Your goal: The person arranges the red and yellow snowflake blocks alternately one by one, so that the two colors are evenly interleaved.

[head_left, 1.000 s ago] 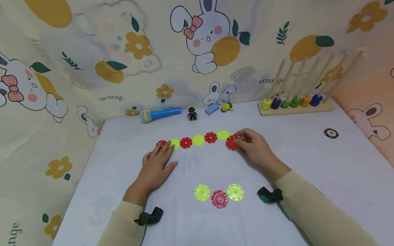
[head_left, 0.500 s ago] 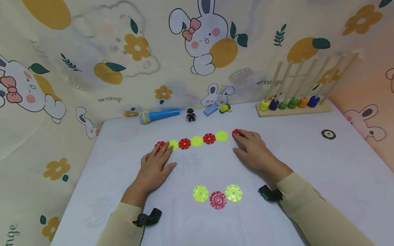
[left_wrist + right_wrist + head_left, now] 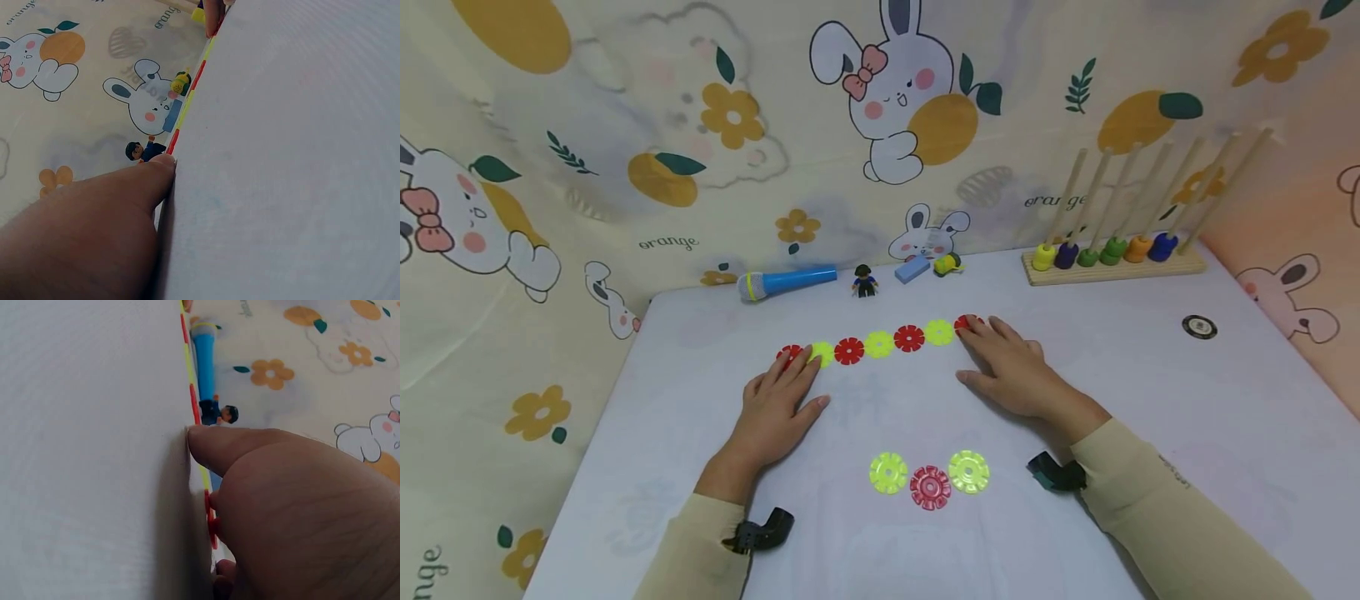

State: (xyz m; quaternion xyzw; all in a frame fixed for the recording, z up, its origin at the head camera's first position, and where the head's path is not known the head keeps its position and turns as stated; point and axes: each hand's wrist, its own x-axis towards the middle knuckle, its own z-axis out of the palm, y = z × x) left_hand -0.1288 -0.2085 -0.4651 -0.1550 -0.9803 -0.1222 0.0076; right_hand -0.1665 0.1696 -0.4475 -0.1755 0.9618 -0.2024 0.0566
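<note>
A row of flat notched plastic discs, red and yellow-green in turn, crosses the middle of the table. My left hand [image 3: 780, 406] lies with fingers spread on the row's left end, over a red disc [image 3: 790, 355] and the edge of a yellow-green disc [image 3: 823, 353]. At the other end, the fingertips of my right hand [image 3: 1021, 372] press on the last red disc [image 3: 967, 323], partly covering it, beside a yellow-green disc [image 3: 938, 332]. The right wrist view shows this red disc [image 3: 211, 519] flat under the fingers.
Nearer me lie two yellow-green discs [image 3: 888, 473] with a red disc [image 3: 930, 488] between them. Along the back stand a toy microphone [image 3: 787, 282], a small figure [image 3: 865, 282], a blue block [image 3: 913, 269], a yellow-green toy [image 3: 948, 264] and a peg rack [image 3: 1112, 268]. A black-and-white round piece [image 3: 1199, 327] lies right.
My right hand has let go of its pinch on the red disc, laid it down and slid it left against the row's end. The left hand has stayed in place.
</note>
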